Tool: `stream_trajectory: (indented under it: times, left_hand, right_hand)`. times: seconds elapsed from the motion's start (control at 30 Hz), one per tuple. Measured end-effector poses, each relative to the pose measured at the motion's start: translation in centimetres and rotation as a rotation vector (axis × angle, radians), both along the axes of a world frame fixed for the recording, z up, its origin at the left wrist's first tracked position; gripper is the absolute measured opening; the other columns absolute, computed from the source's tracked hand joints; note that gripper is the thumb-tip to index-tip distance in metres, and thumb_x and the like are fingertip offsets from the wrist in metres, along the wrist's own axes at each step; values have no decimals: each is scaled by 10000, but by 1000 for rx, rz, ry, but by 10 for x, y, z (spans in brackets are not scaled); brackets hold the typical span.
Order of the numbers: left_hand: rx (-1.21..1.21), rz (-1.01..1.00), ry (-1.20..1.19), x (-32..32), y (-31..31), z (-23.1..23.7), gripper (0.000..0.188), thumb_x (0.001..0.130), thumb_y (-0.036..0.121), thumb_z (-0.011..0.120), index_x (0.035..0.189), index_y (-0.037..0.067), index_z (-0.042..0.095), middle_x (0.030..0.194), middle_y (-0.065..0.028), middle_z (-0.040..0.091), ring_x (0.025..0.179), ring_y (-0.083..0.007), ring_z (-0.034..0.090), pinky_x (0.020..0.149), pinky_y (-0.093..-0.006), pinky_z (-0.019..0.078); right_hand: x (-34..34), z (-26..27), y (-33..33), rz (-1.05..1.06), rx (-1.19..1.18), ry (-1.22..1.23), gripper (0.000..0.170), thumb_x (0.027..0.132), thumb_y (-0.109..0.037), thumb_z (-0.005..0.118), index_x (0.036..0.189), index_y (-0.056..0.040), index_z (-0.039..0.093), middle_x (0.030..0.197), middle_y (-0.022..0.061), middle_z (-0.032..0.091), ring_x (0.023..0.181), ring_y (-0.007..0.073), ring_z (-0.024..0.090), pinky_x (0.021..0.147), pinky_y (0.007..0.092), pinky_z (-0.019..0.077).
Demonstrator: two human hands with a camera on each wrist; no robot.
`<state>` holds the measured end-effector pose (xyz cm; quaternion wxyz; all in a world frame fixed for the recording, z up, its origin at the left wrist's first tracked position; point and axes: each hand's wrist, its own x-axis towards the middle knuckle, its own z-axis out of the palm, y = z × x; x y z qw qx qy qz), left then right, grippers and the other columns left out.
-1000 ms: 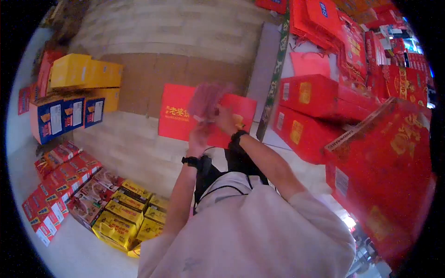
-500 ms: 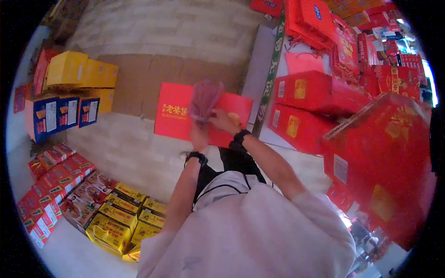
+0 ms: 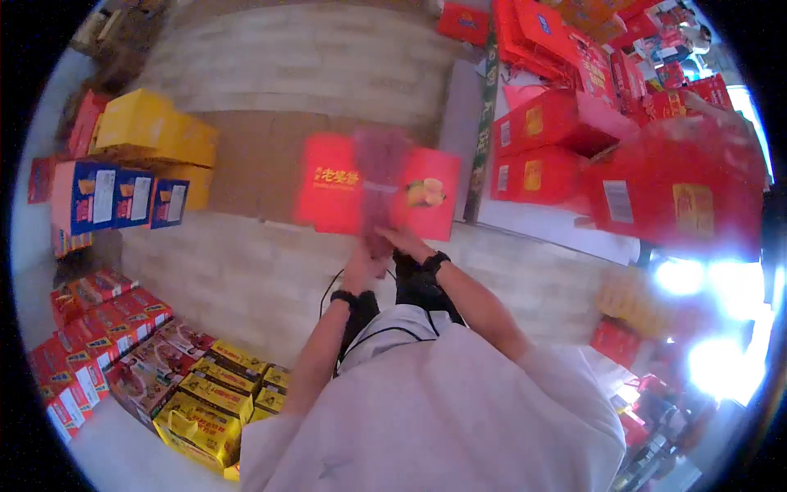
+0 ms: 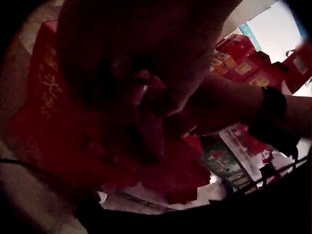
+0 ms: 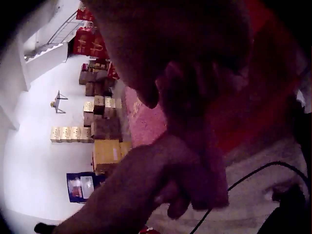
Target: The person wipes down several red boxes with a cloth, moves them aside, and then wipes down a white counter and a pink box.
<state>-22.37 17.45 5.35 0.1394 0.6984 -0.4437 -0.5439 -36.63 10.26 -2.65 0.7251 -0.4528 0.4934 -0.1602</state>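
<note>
A red gift box (image 3: 332,189) with yellow lettering and a picture of round pastries lies in front of the person. A limp, purplish cloth (image 3: 379,164), blurred by motion, stretches over the box's middle toward the body. The left hand (image 3: 361,266) grips its near end, with curled fingers around it in the right wrist view. Just beside it, the right hand (image 3: 406,243) pinches the cloth near the box's front edge. Both hands look dark in the wrist views, where the right hand (image 5: 190,53) is above the left hand (image 5: 156,170).
Brown cardboard (image 3: 246,164) lies on the floor behind and left of the box. Yellow cartons (image 3: 152,123) and blue boxes (image 3: 94,197) are stacked at left, yellow packs (image 3: 201,422) at lower left. A table (image 3: 549,225) with red boxes (image 3: 541,176) borders the right.
The cloth has gone from bunched up over the box to stretched long toward the body. Both hands have drawn back toward the body, uncovering the pastry picture. The head view has shifted.
</note>
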Motion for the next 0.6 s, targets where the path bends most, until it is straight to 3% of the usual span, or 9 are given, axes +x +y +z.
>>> stream_trajectory:
  times: [0.03,0.13,0.2,0.23,0.33,0.4,0.5,0.53,0.6]
  left_hand:
    - [15,-12,107,8,26,-3,490,770,513,647,956,62,678,861,-187,683,829,-346,658,701,-424,504]
    - [69,-283,-77,32,94,-20,411,831,404,636,987,24,642,827,-182,672,784,-324,660,704,-406,498]
    - [-27,-227,244,52,137,-31,401,830,384,648,972,9,670,894,-207,673,849,-270,655,776,-392,486]
    - [-37,-219,235,64,158,-39,401,830,384,648,972,9,670,894,-207,673,849,-270,655,776,-392,486]
    - [96,-298,134,96,199,-47,432,812,372,673,1067,23,649,1010,-188,669,928,-248,636,837,-380,477]
    - [58,-107,239,109,216,-38,454,805,369,675,1120,44,632,1069,-156,661,978,-267,618,867,-379,475]
    - [-55,-63,273,117,223,-51,490,790,318,689,1190,58,580,1074,-152,651,997,-270,609,877,-372,475]
    - [-125,-92,241,117,212,-42,507,781,300,697,1207,58,564,1050,-160,654,997,-266,609,875,-366,476]
    - [61,-59,34,116,177,-31,486,788,215,685,1221,50,539,977,-146,657,929,-252,626,831,-374,492]
  right_hand:
    - [7,18,9,6,-12,-8,386,880,-359,619,1085,-32,611,786,38,641,688,142,610,600,289,486]
    - [15,40,47,58,42,32,468,818,-462,652,943,-11,661,896,104,659,819,196,614,691,295,491]
    - [25,-8,76,363,286,121,395,826,-374,677,1054,-56,625,817,19,631,673,87,553,483,263,396]
    - [30,-23,90,480,301,118,391,827,-371,676,1056,-57,625,825,19,632,678,85,550,481,260,392]
    - [55,-51,126,827,77,-152,380,831,-360,673,1062,-61,625,850,18,636,690,79,543,476,251,381]
    - [87,-140,169,974,-247,-486,373,833,-352,672,1065,-64,625,867,18,638,699,75,539,473,245,374]
    - [128,140,116,1051,24,-110,292,861,-319,611,1030,-89,673,1018,53,669,990,128,579,844,376,467]
    - [131,126,110,1055,18,-105,292,861,-319,611,1030,-89,673,1018,53,669,990,128,579,844,376,467]
    - [131,87,92,673,6,-446,285,872,-285,604,1053,-74,667,965,55,682,904,124,608,785,361,495]
